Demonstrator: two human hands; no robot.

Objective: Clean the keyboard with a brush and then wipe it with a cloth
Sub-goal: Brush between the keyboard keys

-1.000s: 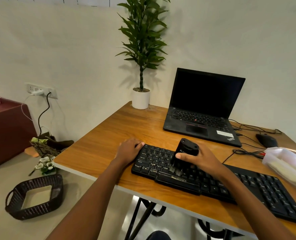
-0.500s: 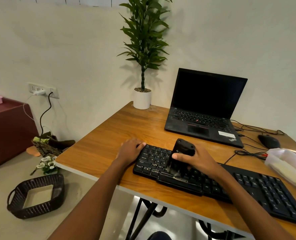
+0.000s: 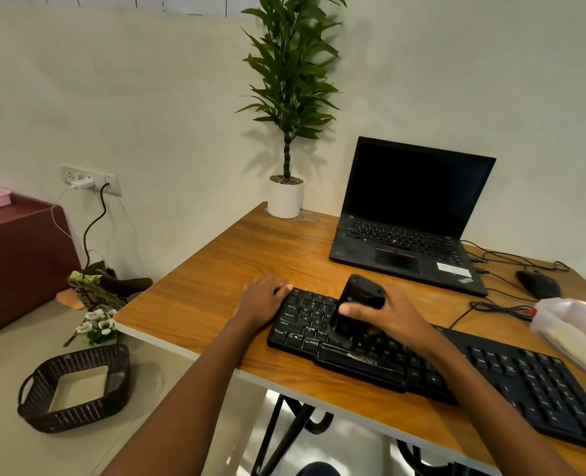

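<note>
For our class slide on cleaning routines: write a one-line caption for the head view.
Right hand sweeps a black brush across the keyboard while the left hand steadies its end.

Light: bright, even, soft daylight tone.
Shadows: plant throws a soft shadow on the wall toward 9 o'clock.
Blur: brush bristles smeared; bag at 3 o'clock hazy.
Distortion: wide-angle bending toward the edges, bench stretched.

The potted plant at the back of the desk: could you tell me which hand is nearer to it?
Left. The left hand rests on the keyboard's left end, below the potted plant. The right hand, holding the brush, sits further right.
</note>
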